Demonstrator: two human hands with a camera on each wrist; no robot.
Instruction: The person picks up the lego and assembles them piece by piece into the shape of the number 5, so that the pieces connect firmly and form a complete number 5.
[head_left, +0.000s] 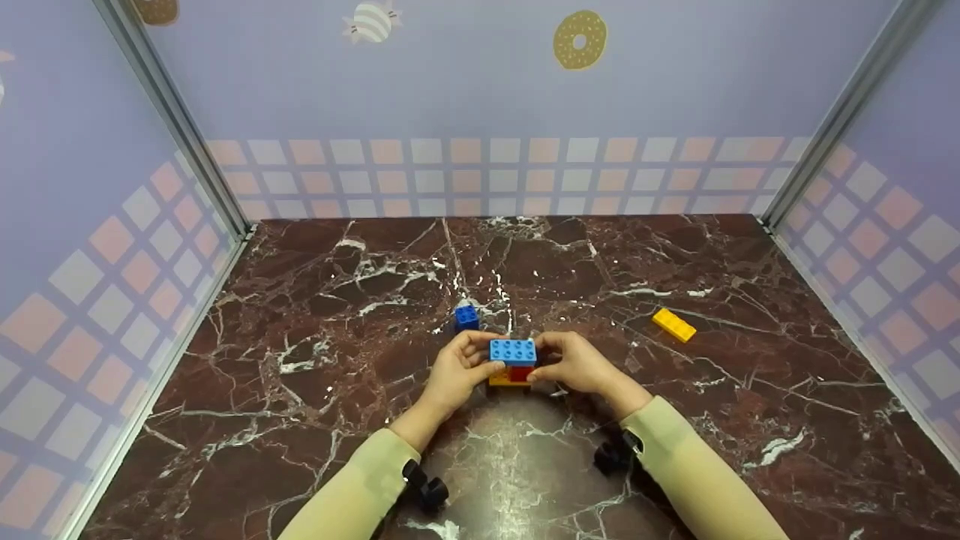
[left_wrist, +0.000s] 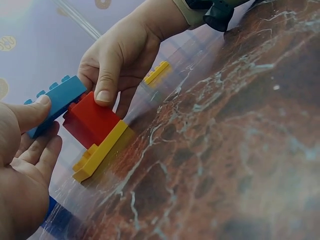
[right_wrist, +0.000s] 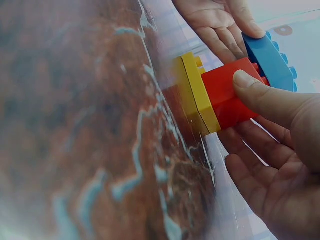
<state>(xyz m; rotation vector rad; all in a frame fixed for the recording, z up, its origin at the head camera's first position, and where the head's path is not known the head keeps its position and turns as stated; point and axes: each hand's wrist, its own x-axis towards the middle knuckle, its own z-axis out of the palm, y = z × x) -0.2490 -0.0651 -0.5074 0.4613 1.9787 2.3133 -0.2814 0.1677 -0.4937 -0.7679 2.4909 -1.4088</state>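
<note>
My left hand (head_left: 457, 376) pinches one end of a light blue brick (head_left: 512, 349) between thumb and fingers. A red brick (left_wrist: 95, 120) stands under the other end of that brick, with some of its studs showing in the right wrist view. Whether blue and red touch I cannot tell. My right hand (head_left: 576, 364) holds the red brick, its thumb on the near side and its fingers behind. Beneath, the red brick sits toward the right end of a flat yellow brick (left_wrist: 102, 152), whose left studs are bare. The yellow brick rests on the marbled table.
A dark blue brick (head_left: 466, 317) stands just beyond my left hand. Farther right lies another yellow brick (head_left: 674, 325). Patterned panels enclose the dark red marbled table (head_left: 337, 315) at the back and sides.
</note>
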